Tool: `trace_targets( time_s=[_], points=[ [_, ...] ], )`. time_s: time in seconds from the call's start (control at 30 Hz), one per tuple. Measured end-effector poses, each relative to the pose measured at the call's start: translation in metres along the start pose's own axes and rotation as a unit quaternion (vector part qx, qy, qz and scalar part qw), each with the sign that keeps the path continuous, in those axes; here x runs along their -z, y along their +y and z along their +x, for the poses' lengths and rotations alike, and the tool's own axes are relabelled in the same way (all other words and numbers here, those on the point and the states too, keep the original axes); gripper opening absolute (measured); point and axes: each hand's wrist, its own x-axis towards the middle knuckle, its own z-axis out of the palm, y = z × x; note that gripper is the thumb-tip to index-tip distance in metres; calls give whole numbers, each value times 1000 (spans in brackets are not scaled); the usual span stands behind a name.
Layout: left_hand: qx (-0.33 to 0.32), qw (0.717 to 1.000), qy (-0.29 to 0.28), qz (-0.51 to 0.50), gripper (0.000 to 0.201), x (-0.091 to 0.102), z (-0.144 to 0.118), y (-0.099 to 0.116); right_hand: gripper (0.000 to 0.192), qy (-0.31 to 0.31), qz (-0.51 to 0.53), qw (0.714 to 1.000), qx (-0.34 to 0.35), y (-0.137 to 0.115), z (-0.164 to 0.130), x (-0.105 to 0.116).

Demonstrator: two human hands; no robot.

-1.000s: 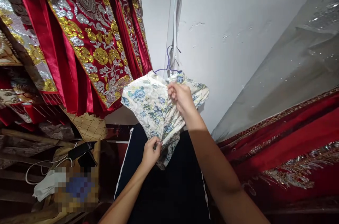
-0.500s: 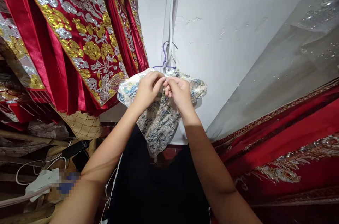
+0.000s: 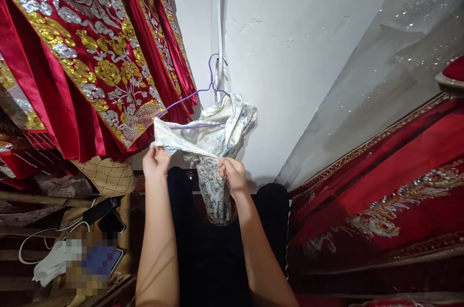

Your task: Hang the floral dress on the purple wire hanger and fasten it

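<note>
A white garment with a blue flower print (image 3: 213, 135) hangs on a purple wire hanger (image 3: 195, 96), hooked on a white strip on the wall. My left hand (image 3: 155, 162) pinches the garment's left edge and holds it out. My right hand (image 3: 232, 174) grips the cloth lower down, at the middle, where a narrow part of it hangs toward my dark trousers (image 3: 203, 249).
Red robes with gold and silver embroidery (image 3: 90, 55) hang close on the left. More red embroidered cloth (image 3: 380, 200) lies on the right under a clear plastic sheet (image 3: 380, 80). A phone, cables and white cloth (image 3: 72, 249) lie at lower left.
Both hands came down from the garment's collar near the hanger. They have spread apart and pulled the cloth open, so the hanger wire shows. The view has shifted to the left.
</note>
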Motion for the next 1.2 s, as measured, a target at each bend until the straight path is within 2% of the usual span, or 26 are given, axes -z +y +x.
trace_targets(
  time_s=[0.1, 0.2, 0.3, 0.37, 0.47, 0.53, 0.6, 0.7, 0.8, 0.87, 0.93, 1.0, 1.1, 1.13, 1.2],
  points=[
    [47, 999, 8, 23, 37, 0, -50, -40, 29, 19, -22, 999, -18, -9, -10, 2],
    [79, 995, 11, 55, 40, -13, -74, -54, 32, -10, -50, 998, -46, -10, -15, 9],
    [72, 996, 11, 60, 38, -35, -77, -35, 37, -59, -102, 991, -58, -5, -18, 18],
    [53, 998, -15, 38, 32, -52, -80, -13, 39, -41, -128, 990, -32, -3, -18, 21],
    [61, 993, -103, 17, 27, -80, -94, 17, 45, -16, -131, 991, 22, -3, -19, 18],
    [73, 981, -174, 34, 27, -95, -108, 29, 54, -51, -94, 994, 19, -4, -22, 13],
    [60, 968, -235, 70, 27, -105, -118, 36, 64, -88, -34, 995, -14, -8, -28, 8],
    [20, 950, -280, 140, 26, -105, -118, 43, 73, -128, 36, 988, -77, -19, -39, 4],
    [3, 938, -294, 185, 40, -92, -101, 40, 58, -199, 54, 971, -120, -34, -46, 3],
    [27, 924, -333, 186, 46, -81, -88, 29, 49, -249, 23, 960, -124, -44, -44, 3],
    [74, 899, -386, 194, 57, -70, -77, 17, 46, -265, -14, 958, -110, -53, -36, 5],
    [112, 855, -449, 233, 59, -58, -68, 9, 40, -228, -36, 971, -65, -64, -20, 15],
    [98, 801, -497, 320, 48, -36, -54, 18, 26, -85, -47, 992, 79, -87, 17, 41],
    [85, 793, -492, 349, 45, -27, -48, 26, 24, -10, -32, 989, 141, -96, 31, 49],
    [56, 783, -466, 409, 41, -12, -35, 46, 22, 113, -8, 961, 253, -111, 60, 60]
  ],
)
